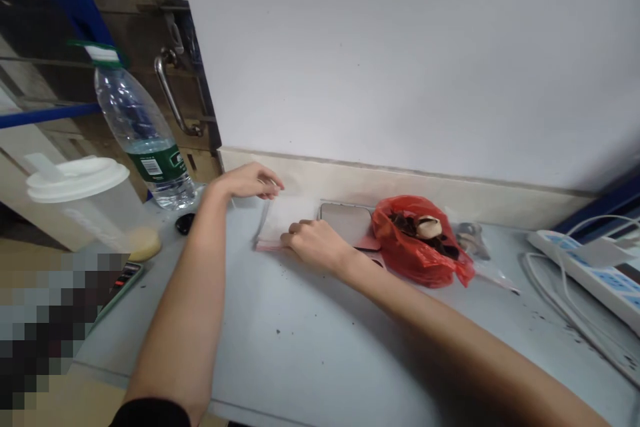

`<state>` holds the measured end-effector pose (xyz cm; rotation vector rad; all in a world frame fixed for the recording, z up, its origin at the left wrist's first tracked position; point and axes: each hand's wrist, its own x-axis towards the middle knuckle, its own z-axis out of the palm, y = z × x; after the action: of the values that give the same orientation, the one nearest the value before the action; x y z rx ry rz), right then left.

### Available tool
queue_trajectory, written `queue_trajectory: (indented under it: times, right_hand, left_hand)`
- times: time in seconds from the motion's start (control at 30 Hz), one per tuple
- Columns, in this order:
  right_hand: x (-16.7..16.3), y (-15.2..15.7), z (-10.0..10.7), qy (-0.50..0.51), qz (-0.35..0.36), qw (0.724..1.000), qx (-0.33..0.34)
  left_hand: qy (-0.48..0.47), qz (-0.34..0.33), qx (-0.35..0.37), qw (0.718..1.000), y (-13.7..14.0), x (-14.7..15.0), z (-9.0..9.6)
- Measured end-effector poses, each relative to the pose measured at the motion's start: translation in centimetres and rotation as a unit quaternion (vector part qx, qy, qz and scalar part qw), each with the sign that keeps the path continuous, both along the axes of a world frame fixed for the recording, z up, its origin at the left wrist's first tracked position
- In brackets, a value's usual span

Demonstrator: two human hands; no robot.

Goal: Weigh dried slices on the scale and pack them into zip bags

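Note:
A flat white pack, apparently of paper tissues (287,213), lies against the wall's base with a pinkish edge at its front. My right hand (315,243) is closed at the pack's front right corner, its fingers curled down over the edge and their tips hidden. Just above the pack's back left corner hovers my left hand (253,180); its fingers are loosely bent and apart, with nothing seen in them. Right of the pack is a grey flat device with rounded corners (345,221), partly behind my right hand.
A red plastic bag (413,267) holds dark scraps and a pale lump. Left stand a water bottle (145,120) and a lidded cup (95,213), near a phone (120,287) and a small black object (185,223). A power strip (595,273) with cables lies right.

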<state>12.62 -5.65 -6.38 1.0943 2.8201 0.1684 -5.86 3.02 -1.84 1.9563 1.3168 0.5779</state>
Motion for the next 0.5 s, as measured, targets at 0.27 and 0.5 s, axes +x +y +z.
queue_trajectory:
  times: [0.27, 0.5]
  right_hand:
    - [0.4, -0.7, -1.1, 0.015, -0.024, 1.000, -0.008]
    - [2.0, -1.5, -0.3, 0.080, -0.008, 0.994, -0.074]
  left_hand:
    - [0.245, -0.075, -0.011, 0.967, 1.2, 4.4, -3.7]
    - [0.391, -0.055, -0.034, 0.918, 0.3, 6.1, -3.6]
